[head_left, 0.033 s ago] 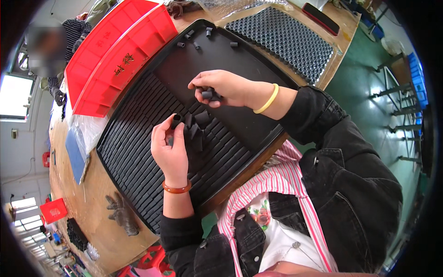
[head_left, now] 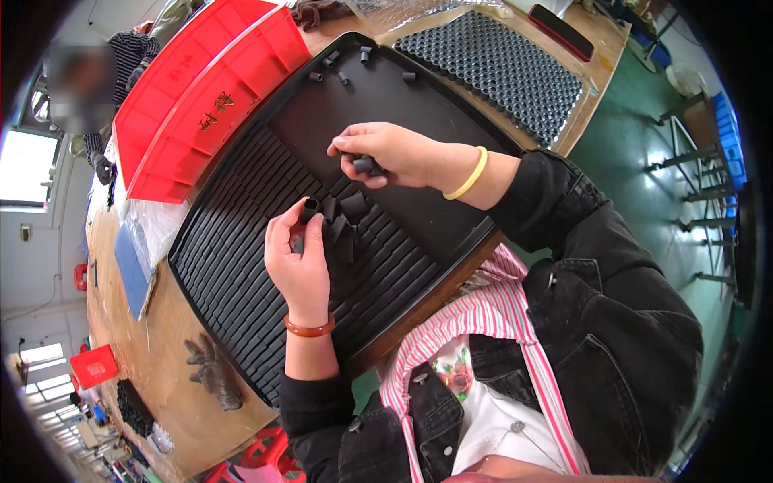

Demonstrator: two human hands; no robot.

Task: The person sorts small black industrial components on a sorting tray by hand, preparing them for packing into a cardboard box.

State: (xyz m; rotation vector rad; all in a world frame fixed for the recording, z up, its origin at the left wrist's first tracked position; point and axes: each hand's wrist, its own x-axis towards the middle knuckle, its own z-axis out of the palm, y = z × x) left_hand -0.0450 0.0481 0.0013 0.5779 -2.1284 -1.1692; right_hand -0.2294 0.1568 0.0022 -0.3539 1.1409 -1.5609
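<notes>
My left hand (head_left: pixel 298 270) pinches a short black tube (head_left: pixel 309 209) between thumb and fingertips, its open end facing up. Above and to the right, my right hand (head_left: pixel 390 157) is closed around several small black tubes (head_left: pixel 364 164). Both hands are over a large black tray (head_left: pixel 435 121). Close-set rows of black tubes (head_left: pixel 241 217) cover its left and near parts. Just right of my left hand, a loose heap of black tube pieces (head_left: pixel 353 208) lies on the rows. A few small loose tubes (head_left: pixel 345 79) lie toward the tray's far end.
Red plastic bins (head_left: pixel 217 105) stand at the far left of the tray. A rack of many small round metallic pieces (head_left: pixel 491 68) is at the far right, near a dark red-edged case (head_left: pixel 561 32). A grey glove (head_left: pixel 212 372) lies on the wooden table (head_left: pixel 177 402). Another person's sleeve (head_left: pixel 129 60) shows behind.
</notes>
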